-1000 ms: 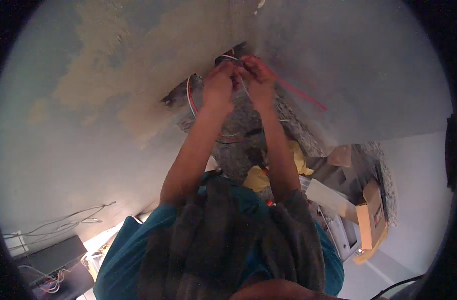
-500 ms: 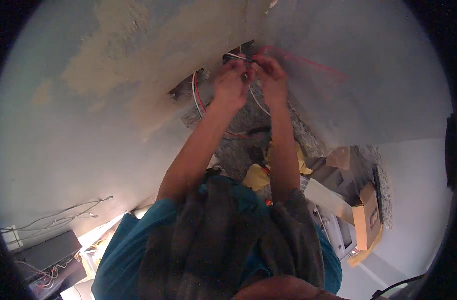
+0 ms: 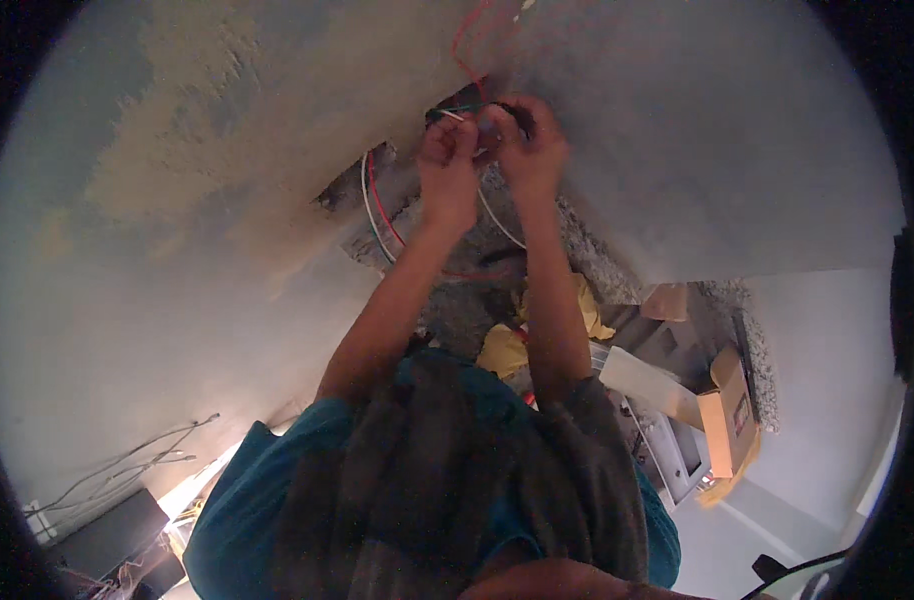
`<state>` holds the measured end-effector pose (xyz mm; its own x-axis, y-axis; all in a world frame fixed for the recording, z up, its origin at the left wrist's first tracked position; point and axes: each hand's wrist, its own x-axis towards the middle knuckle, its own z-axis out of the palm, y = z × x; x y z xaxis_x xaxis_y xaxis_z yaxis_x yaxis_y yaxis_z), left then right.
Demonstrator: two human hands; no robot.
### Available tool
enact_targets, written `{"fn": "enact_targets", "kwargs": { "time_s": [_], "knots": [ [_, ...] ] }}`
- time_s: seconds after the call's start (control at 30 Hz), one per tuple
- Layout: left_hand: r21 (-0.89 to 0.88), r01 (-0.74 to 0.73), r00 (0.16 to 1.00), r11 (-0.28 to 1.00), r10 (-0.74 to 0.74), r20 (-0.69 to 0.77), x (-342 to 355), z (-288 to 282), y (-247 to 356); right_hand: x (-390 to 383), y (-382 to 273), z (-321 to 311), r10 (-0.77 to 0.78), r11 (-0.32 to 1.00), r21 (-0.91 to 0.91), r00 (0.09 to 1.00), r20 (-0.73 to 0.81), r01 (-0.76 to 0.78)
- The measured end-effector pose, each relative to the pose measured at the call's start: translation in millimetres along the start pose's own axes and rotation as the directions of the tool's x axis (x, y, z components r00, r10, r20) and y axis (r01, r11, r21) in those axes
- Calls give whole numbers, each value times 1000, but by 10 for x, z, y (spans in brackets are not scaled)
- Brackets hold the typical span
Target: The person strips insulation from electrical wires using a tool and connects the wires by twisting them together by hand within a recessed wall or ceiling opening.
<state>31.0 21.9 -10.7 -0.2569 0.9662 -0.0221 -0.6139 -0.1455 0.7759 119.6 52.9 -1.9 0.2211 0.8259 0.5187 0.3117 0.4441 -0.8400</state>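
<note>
My left hand (image 3: 447, 172) and my right hand (image 3: 530, 152) are raised close together in front of a dark wall opening (image 3: 467, 97). The left fingers are closed on a white wire (image 3: 451, 115) coming from that opening. A dark green wire (image 3: 465, 107) runs across to my right fingertips, which pinch it. Another white wire (image 3: 500, 222) hangs down between my forearms. A thin red wire (image 3: 460, 45) loops up the wall above my hands. The wire ends between the fingers are too small and dim to make out.
Left of my hands, a second wall hole (image 3: 337, 187) has white and red wires (image 3: 374, 190) coming out. Below right lie yellow wrapping (image 3: 504, 350), an open cardboard box (image 3: 729, 420) and a pale panel (image 3: 652, 385). Loose cables (image 3: 137, 450) hang at the lower left.
The red wire has swung from the right of my hands to above them. Both hands stay close together at the opening, and the whole view has shifted slightly.
</note>
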Motion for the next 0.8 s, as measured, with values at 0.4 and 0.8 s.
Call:
{"fn": "enact_targets", "kwargs": {
  "time_s": [0.4, 0.8],
  "knots": [
    [-21, 12, 999, 1000, -11, 37, 70, -48, -22, 52, -63, -36, -30, 966, -248, 986, 162, 71],
    [-217, 397, 910, 892, -351, 221, 239, -248, 91, -24, -510, -1, -22, 890, -448, 991, 135, 81]
  ]
}}
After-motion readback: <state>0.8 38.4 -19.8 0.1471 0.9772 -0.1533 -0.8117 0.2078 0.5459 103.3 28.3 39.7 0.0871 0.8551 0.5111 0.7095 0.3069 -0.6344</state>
